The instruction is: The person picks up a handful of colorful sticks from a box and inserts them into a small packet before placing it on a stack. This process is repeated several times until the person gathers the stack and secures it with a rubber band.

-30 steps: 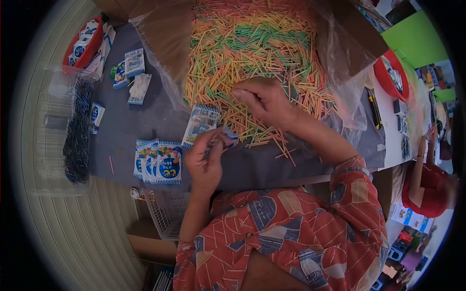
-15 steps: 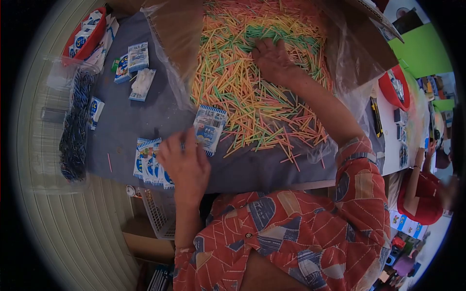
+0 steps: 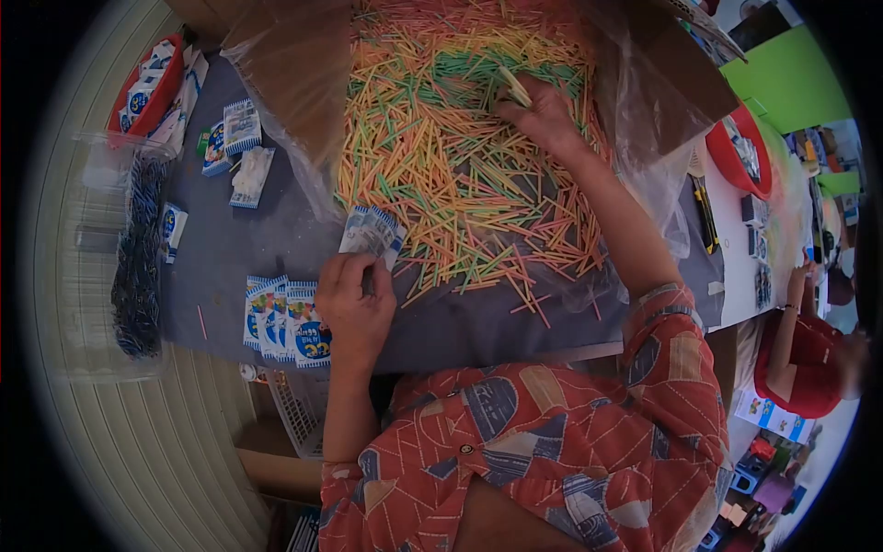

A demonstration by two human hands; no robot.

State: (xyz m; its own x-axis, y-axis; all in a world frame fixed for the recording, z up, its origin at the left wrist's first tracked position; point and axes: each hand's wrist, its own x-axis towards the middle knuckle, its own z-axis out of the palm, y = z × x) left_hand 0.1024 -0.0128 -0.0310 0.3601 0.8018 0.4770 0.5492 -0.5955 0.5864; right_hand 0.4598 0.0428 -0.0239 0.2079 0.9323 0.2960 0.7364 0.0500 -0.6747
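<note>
My left hand [image 3: 353, 299] is closed on the lower edge of a small blue-and-white packet [image 3: 371, 232], which bulges at the edge of the stick pile. Over the heap, my right hand [image 3: 543, 117] pinches a small bunch of pale yellow-green sticks [image 3: 515, 87]. The loose thin sticks [image 3: 432, 156], pink, yellow, orange and green, spread out from an opened cardboard box [image 3: 299, 78] lined with clear plastic. Beside my left wrist lies an overlapping row of blue-and-white packets [image 3: 280, 317].
Several packets [image 3: 241, 127] lie at the upper left. Red baskets of packets stand at the far left [image 3: 147, 92] and right [image 3: 736, 152]. A clear tray [image 3: 138, 248] holds dark twisted strips. A yellow-black cutter [image 3: 705, 216] lies right. A person in red [image 3: 805, 359] sits beyond.
My right hand has come up from the heap with a bunch of sticks in it. My left hand has closed on the packet, which has shifted left. The whole view has moved slightly.
</note>
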